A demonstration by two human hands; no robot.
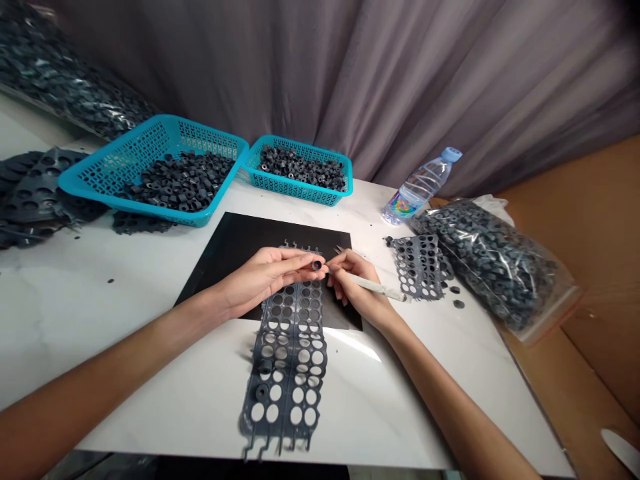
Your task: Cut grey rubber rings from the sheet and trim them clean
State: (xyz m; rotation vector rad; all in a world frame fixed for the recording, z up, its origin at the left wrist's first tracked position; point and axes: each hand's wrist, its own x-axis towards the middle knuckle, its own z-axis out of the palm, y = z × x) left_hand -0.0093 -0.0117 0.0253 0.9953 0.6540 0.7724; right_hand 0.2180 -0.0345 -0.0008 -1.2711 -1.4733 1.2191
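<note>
My left hand (pixel 265 275) pinches a small dark rubber ring (pixel 317 265) between thumb and fingertips, just above a long grey perforated rubber sheet (pixel 287 360) lying on a black mat (pixel 235 250). My right hand (pixel 353 283) grips a thin white-handled blade tool (pixel 373 286) like a pen, its metal tip close to the ring. The two hands almost touch. A few rings still sit in the sheet near its lower left.
Two teal baskets (pixel 117 173) (pixel 345 190) hold several dark rings at the back. A smaller perforated sheet (pixel 420 267), a clear bag of rings (pixel 500 267) and a water bottle (pixel 420 187) lie at right. Spent sheets (pixel 35 193) pile at left. A curtain hangs behind.
</note>
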